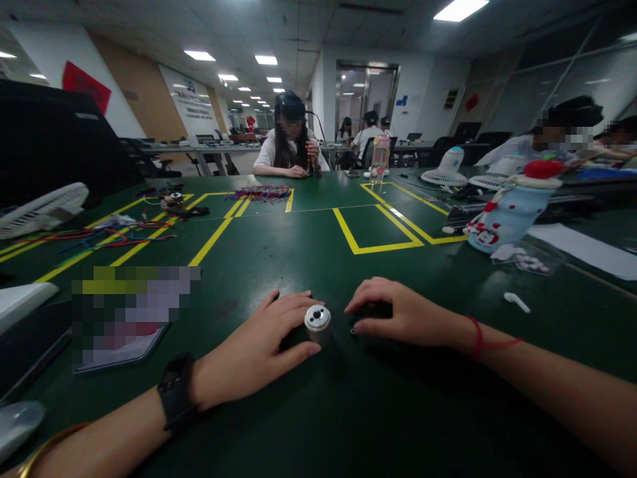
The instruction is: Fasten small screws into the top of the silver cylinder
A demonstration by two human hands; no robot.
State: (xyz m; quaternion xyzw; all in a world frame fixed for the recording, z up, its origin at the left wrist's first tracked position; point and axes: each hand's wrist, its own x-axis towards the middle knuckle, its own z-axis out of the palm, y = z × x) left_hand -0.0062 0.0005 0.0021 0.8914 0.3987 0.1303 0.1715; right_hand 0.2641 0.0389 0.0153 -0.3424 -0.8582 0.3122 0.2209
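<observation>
A small silver cylinder that looks like an electric motor [317, 318] stands upright on the green table, with a dark centre and small holes in its top face. My left hand [263, 338] wraps it from the left, thumb at the front and fingers behind. To its right, my right hand [398, 312] rests on the table with curved fingers, thumb and index apart. A tiny dark piece [353, 330] lies by the right thumb tip, too small to name.
A blue bottle [512, 212], a white earbud [517, 302] and a paper sheet [587, 249] lie to the right. At left are coloured wires [124, 236], a phone-like slab [124, 352] and a mouse [20, 425]. Another person [288, 139] sits opposite, behind a wire bundle [261, 193].
</observation>
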